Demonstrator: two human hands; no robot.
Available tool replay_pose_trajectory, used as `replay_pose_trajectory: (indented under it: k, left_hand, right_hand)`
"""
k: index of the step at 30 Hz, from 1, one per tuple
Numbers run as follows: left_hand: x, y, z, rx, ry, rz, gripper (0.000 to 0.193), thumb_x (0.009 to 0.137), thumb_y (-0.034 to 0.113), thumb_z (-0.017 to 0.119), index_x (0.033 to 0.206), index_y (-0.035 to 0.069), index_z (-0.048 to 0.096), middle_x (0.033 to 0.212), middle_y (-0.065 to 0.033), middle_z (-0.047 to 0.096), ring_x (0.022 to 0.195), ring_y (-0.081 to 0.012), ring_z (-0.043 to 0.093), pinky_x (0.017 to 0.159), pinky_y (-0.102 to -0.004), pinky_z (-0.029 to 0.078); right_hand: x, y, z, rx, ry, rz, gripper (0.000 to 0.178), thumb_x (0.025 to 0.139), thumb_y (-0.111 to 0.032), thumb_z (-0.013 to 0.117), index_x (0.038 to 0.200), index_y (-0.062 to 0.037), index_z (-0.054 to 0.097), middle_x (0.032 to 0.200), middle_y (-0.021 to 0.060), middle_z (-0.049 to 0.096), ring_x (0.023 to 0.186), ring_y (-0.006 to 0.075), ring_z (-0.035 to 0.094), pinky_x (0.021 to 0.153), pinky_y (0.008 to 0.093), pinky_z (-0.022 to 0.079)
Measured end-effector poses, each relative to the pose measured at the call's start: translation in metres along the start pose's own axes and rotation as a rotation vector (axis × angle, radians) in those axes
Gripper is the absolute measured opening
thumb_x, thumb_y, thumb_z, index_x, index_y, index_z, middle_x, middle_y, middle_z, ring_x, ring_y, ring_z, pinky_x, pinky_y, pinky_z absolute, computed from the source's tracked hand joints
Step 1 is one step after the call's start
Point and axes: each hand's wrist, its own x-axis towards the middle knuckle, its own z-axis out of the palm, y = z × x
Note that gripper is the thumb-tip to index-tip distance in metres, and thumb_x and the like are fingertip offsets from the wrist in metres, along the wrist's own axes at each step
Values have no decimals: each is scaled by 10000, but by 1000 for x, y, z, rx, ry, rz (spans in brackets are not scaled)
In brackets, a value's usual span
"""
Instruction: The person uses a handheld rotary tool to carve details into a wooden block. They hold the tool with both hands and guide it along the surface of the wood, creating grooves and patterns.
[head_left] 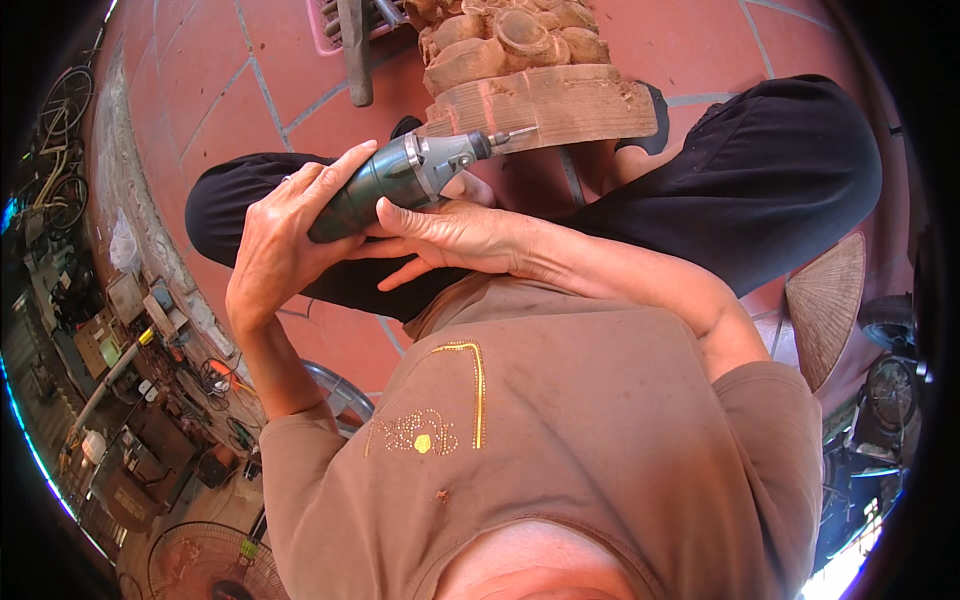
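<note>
left grip (285, 222) clasps a rotary tool (385, 188); right grip (455, 235), spread, touches it; shirt lettering (420, 436) seems illegible.

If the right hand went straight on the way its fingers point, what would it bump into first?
Probably the left hand, which grips the green power tool just left of the right hand, though depth is hard to judge from this single view.

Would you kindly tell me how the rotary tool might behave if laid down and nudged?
The rotary tool would probably feel heavy for its size, as it looks thick and partly metal. Its rounded shape suggests it might roll. The thin bit looks likeliest to bend or snap.
</note>
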Motion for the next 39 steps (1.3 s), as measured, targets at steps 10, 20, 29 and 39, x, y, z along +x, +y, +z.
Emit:
replay_pose_trajectory:
  k: [10, 20, 29, 39]
  left_hand:
    - [2, 0, -1, -7, 10, -1, 898, 662, 108, 874, 1504, 193, 576, 1024, -107, 680, 910, -304, 695, 810, -418, 567]
    - [6, -3, 0, -3, 17, -20, 917, 649, 109, 877, 1509, 204, 573, 1023, -102, 675, 920, -303, 692, 823, -418, 566]
    - [5, -1, 0, -12, 6, -17, 887, 668, 92, 860, 1501, 199, 577, 1008, -104, 670, 904, -312, 688, 810, -422, 563]
    - [-4, 2, 1, 9, -17, 19, 866, 677, 66, 844, 1492, 203, 588, 991, -99, 668, 876, -299, 689, 778, -407, 574]
  right_hand:
    - [2, -1, -1, 30, 30, -3, 810, 1001, -566, 608, 1588, -72, 349, 1581, 209, 437, 1512, 406, 383, 1114, 644, 466]
    - [4, -7, -3, 17, 65, -27, 774, 1001, -530, 635, 1535, -26, 390, 1552, 243, 460, 1488, 424, 415, 1089, 662, 478]
    - [2, -5, -3, 31, 25, -10, 816, 999, -551, 619, 1572, -36, 350, 1564, 234, 445, 1496, 420, 405, 1094, 652, 480]
    - [-7, 4, 5, -32, 3, 13, 930, 988, -640, 565, 1614, -20, 266, 1596, 254, 386, 1523, 425, 355, 1131, 637, 454]
